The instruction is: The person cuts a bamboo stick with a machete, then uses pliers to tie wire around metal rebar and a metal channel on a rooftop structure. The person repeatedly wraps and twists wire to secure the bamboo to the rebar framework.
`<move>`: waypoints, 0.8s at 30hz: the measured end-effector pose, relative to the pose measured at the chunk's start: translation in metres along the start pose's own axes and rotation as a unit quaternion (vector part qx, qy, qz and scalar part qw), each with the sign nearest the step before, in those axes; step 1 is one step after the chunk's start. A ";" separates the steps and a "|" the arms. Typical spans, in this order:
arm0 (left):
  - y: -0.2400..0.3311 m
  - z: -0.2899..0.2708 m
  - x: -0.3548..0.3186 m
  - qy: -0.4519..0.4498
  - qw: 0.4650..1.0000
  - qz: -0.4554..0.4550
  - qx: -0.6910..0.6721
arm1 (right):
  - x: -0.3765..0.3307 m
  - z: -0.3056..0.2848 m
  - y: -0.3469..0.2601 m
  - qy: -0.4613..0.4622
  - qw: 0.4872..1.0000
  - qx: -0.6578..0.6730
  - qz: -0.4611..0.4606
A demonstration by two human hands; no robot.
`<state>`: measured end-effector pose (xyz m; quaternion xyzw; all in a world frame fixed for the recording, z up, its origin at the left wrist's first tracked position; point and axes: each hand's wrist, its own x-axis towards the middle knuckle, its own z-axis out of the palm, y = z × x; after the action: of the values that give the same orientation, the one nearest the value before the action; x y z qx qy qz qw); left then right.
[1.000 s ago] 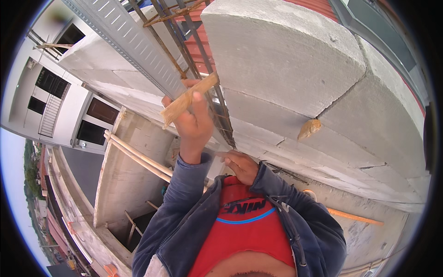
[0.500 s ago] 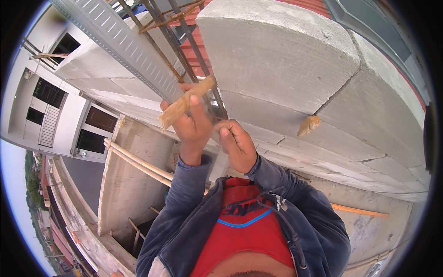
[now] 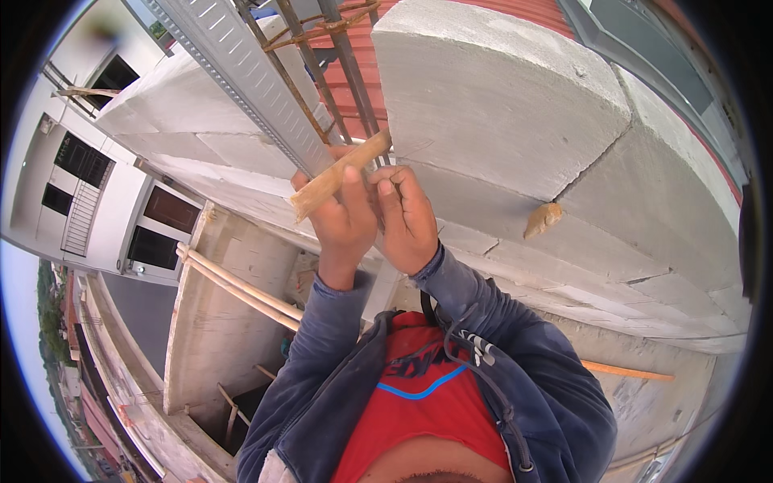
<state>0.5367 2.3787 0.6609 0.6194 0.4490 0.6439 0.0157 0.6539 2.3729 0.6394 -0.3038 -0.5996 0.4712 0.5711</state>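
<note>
Left hand point(image 3: 345, 216) is gripping a short wooden strip point(image 3: 338, 175) mid-length, tilting it against the rusty rebar point(image 3: 354, 76) beside the grey block wall point(image 3: 499, 105). Right hand point(image 3: 409, 219) is pinching close beside it, contents unclear. Strip looks light, stiff, rough; best held centrally.

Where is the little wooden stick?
In the head view's upper middle, the flat tan wooden stick is gripped in the left hand, against the rusty steel rebars.

Grey block wall point(image 3: 499, 105), red corrugated roof point(image 3: 515, 10), white building point(image 3: 88, 201) — bright daylight
</note>
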 end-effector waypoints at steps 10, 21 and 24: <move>0.005 0.000 0.000 0.010 0.999 0.029 0.021 | -0.013 -0.027 -0.019 -0.075 0.995 0.053 0.045; 0.019 -0.013 0.011 -0.067 0.995 0.046 0.050 | 0.021 -0.035 -0.055 -0.110 0.981 -0.108 -0.119; 0.020 -0.013 0.009 -0.052 0.998 0.008 -0.036 | 0.034 -0.028 -0.043 -0.111 0.990 -0.062 -0.067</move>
<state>0.5343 2.3649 0.6820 0.6548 0.4187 0.6267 0.0562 0.6830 2.3936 0.6894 -0.2437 -0.7063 0.4246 0.5114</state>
